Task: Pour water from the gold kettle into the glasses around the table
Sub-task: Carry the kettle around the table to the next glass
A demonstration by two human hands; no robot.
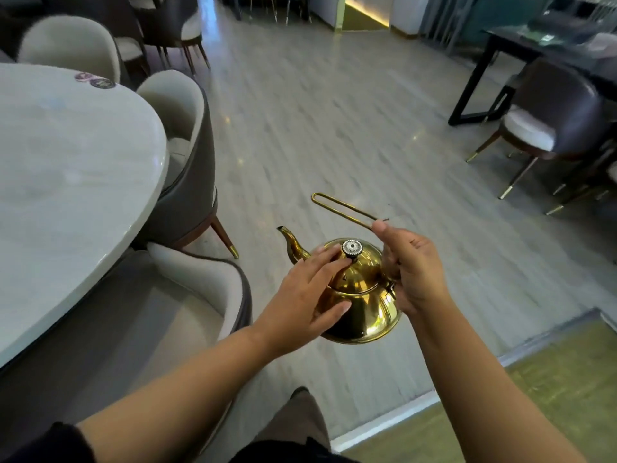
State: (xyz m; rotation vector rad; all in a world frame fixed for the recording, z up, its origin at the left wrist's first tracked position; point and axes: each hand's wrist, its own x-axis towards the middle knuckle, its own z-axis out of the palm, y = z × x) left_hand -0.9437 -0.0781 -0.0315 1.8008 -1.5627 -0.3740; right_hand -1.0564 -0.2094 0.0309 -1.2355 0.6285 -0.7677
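Held in mid-air at lower centre of the frame, above the floor: gold kettle (359, 295), upright, spout (291, 243) aimed toward the upper left. Right hand (412, 272) closed around the base of the thin looped handle (347, 210), grip clamped on the wire where it meets the body. Left hand (305, 295) spread open, fingers apart, palm against the near side of the kettle, fingertips touching the lid (359, 265) just beside its jewelled knob (350, 247). Round white bench (83, 178) at left of the frame, ringed by padded chairs (187, 162); no glasses visible on its shown part, only two small dark discs (95, 80) near the far edge. Pouring not yet begun, by the look of it. Likely hazards: lid slipping off on a steep tilt if the steadying fingers lift; thin handle twisting in the grip under a full load; water spilling onto the glossy floor (334, 111) well short of the bench.
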